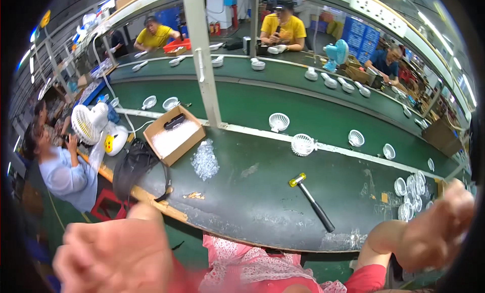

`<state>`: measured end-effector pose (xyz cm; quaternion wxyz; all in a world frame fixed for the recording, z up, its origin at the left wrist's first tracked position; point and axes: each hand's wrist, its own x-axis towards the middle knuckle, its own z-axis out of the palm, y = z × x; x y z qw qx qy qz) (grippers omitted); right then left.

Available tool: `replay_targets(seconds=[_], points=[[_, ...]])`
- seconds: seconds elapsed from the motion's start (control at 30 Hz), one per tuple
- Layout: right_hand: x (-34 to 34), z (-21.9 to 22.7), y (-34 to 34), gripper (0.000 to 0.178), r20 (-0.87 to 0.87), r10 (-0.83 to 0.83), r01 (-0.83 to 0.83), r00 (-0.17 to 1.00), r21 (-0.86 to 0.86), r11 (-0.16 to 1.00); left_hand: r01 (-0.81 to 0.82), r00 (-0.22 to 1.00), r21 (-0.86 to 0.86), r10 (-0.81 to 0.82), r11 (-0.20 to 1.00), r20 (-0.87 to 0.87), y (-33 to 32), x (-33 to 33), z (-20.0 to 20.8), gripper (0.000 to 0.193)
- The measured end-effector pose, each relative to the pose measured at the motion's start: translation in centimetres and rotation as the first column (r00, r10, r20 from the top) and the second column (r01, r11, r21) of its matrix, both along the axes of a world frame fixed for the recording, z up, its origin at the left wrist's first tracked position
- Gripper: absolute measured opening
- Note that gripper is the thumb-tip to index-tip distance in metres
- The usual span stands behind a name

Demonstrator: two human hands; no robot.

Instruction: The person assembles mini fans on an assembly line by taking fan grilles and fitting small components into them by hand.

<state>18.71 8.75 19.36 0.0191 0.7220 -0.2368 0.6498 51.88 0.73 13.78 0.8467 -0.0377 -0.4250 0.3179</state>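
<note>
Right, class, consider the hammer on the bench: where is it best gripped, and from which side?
Probably by the dark grip of the hammer, from above, coming in from the near side of the bench, slightly right. The hammer lies flat, its long, slim handle slanting nearward and rightward, while the yellow-faced head points away.

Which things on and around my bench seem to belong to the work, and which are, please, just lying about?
Likely part of the work:
- yellow-headed hammer
- white round grilles
- pile of small clear parts
- cardboard box with white contents

Probably just lying about:
- black bag
- brownish scraps
- white fan
</note>
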Motion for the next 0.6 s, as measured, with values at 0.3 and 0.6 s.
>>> replay_targets(seconds=[0.3, 0.6], points=[[-5.1, -23.0, -17.0, 0.033, -0.363, -0.230, 0.419, 0.903, 0.627, 0.656, 0.067, 0.766, 0.970, -0.635, 0.235, 0.101, -1.8, -11.7, -20.1, 0.029], [-6.6, -31.6, -25.9, 0.036, -0.583, -0.226, 0.592, 0.780, 0.573, 0.567, -0.163, 0.517, 0.956, -0.847, -0.242, -0.126, 2.8, -11.9, -29.8, 0.028]])
